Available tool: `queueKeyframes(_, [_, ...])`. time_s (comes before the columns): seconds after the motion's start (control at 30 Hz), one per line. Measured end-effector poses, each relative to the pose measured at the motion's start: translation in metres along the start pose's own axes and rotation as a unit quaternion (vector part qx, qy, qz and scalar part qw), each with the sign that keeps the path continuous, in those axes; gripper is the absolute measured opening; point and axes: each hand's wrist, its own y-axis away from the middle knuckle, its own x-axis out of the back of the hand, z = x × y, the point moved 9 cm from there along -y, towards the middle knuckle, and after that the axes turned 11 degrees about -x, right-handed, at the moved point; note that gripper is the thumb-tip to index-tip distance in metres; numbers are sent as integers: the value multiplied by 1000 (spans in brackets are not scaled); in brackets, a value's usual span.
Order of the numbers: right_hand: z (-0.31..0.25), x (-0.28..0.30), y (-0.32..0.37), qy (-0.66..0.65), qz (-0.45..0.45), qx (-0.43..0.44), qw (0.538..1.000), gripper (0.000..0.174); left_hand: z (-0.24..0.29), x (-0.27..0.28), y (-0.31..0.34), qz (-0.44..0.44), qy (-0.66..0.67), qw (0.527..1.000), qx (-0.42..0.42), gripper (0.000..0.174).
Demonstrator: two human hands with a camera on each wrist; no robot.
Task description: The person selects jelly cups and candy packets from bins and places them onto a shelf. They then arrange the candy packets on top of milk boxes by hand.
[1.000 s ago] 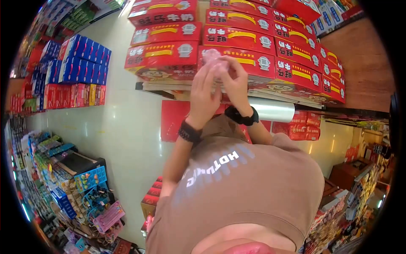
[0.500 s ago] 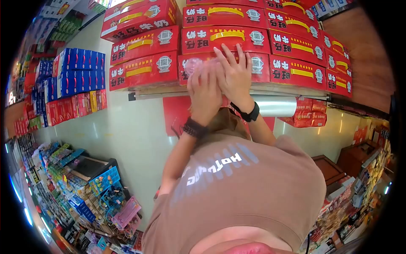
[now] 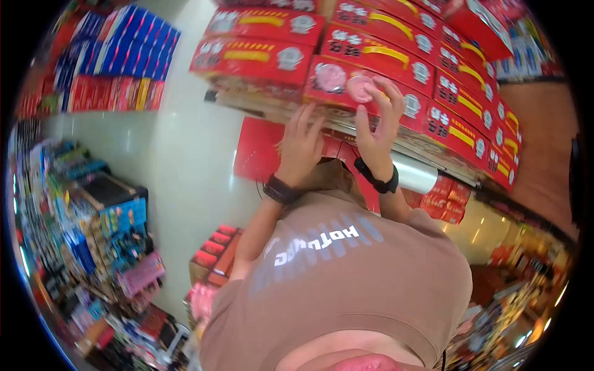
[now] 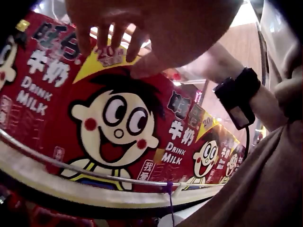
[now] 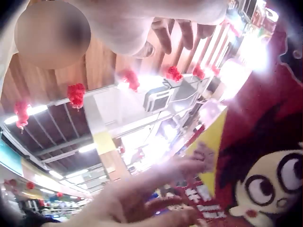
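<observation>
Two round pink items, a paler pink item point(image 3: 330, 78) and a deeper pink item point(image 3: 361, 89), lie side by side on a red milk carton point(image 3: 405, 110). My right hand point(image 3: 382, 123) hovers at the right side of the deeper pink item, its fingers bent loosely and fingertips right at the edge. In front of the carton's near edge is my left hand point(image 3: 300, 148), fingers extended and holding nothing. The left wrist view has that left hand point(image 4: 156, 28) before the printed carton face point(image 4: 118, 123). Both pink shapes look blurred in the right wrist view.
More red milk cartons point(image 3: 260, 59) are stacked in rows behind and on both sides. A thin rail point(image 4: 85, 171) runs along the display's front edge. Blue boxes point(image 3: 133, 46) stand across the aisle at left. A silvery roll point(image 3: 414, 173) sits below the cartons at right.
Earlier both hands handled the pink things together over the carton, then spread flat there. Now the hands are apart: the left has drawn back toward the body, the right stays by the pink items.
</observation>
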Motion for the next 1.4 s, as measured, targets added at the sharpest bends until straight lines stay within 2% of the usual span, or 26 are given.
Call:
queueKeyframes(0.07, [-5,-26,16,-143,-124,-34,981,26,-19,5,34,-5,25,999,37,46])
queueKeyframes(0.1, [-25,-39,20,-152,-162,-14,975,19,-23,10,55,-2,28,998,63,43])
queueKeyframes(0.17, [-46,-81,39,-136,-255,-6,957,18,-41,26,97,25,3,992,125,37])
queueKeyframes(0.23, [-70,-127,65,-122,-355,40,926,18,-58,32,152,4,11,986,164,34])
queueKeyframes(0.33, [-106,-181,135,-81,-494,145,853,21,-54,52,243,-86,32,948,306,33])
queueKeyframes(0.4, [-125,-217,194,-48,-618,155,770,22,-42,91,303,-11,-12,927,374,30])
queueKeyframes(0.43, [-135,-232,226,-34,-658,193,727,23,-33,107,333,24,-28,915,402,29])
queueKeyframes(0.53, [-163,-256,333,-19,-811,172,559,24,7,148,438,171,-133,865,453,27])
queueKeyframes(0.57, [-184,-255,367,-13,-833,183,522,26,26,165,472,242,-133,826,491,27])
queueKeyframes(0.67, [-253,-243,482,-88,-819,384,418,28,106,211,570,382,-201,709,558,26])
queueKeyframes(0.73, [-281,-241,567,-37,-859,391,328,31,154,239,633,438,-239,653,569,26])
queueKeyframes(0.8, [-314,-232,648,-57,-869,400,287,34,199,243,692,467,-312,595,575,27])
queueKeyframes(0.83, [-330,-226,689,-81,-868,407,272,34,218,246,726,461,-367,564,578,28])
queueKeyframes(0.87, [-344,-217,727,-103,-869,411,255,35,233,253,761,532,-284,534,593,28])
queueKeyframes(0.9, [-355,-211,763,-114,-871,405,253,36,255,263,783,558,-310,506,580,27])
queueKeyframes(0.93, [-369,-205,796,-132,-872,399,252,36,275,284,797,547,-324,488,598,26])
queueKeyframes(1.0, [-406,-182,847,-171,-838,460,237,38,301,292,839,569,-327,428,622,25])
queueKeyframes(1.1, [-417,-183,913,-52,-905,352,232,41,321,305,880,566,-345,434,610,26])
queueKeyframes(1.2, [-400,-195,958,-134,-850,446,246,49,315,289,923,519,-378,417,643,32])
queueKeyframes(1.23, [-392,-200,972,-135,-857,434,244,52,314,286,932,535,-384,423,622,42])
queueKeyframes(1.33, [-383,-203,1005,-107,-882,388,247,61,304,273,954,580,-289,346,678,51])
queueKeyframes(1.4, [-375,-207,1020,-33,-903,349,250,65,294,263,966,577,-278,341,688,56])
